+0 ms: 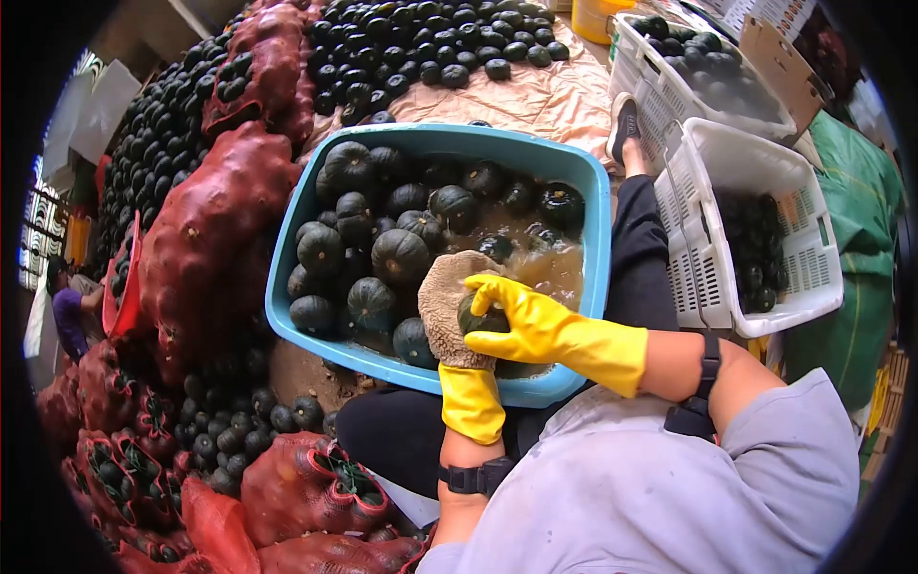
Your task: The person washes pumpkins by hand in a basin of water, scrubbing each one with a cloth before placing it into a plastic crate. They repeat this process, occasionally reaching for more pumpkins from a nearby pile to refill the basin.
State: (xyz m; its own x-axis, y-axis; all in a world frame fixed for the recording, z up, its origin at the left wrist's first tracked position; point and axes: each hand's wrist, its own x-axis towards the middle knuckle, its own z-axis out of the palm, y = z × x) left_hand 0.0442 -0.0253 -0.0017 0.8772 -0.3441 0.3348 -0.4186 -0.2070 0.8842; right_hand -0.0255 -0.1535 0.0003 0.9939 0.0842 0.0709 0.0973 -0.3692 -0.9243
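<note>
A blue tub (598, 239) holds muddy water and many dark green squashes (400, 254). Over its near edge my right hand (521, 320), in a yellow rubber glove, curls its fingers around a small dark squash (485, 320). My left hand (457, 311) wears a tan cloth mitt over a yellow glove and presses against the left side of that same squash. The mitt hides the fingers of my left hand.
Red mesh sacks (215, 220) fill the left side, with loose squashes piled behind and below. White crates (822, 277) with squashes stand at the right, beside a green sack (851, 191). Another person (72, 306) is at the far left.
</note>
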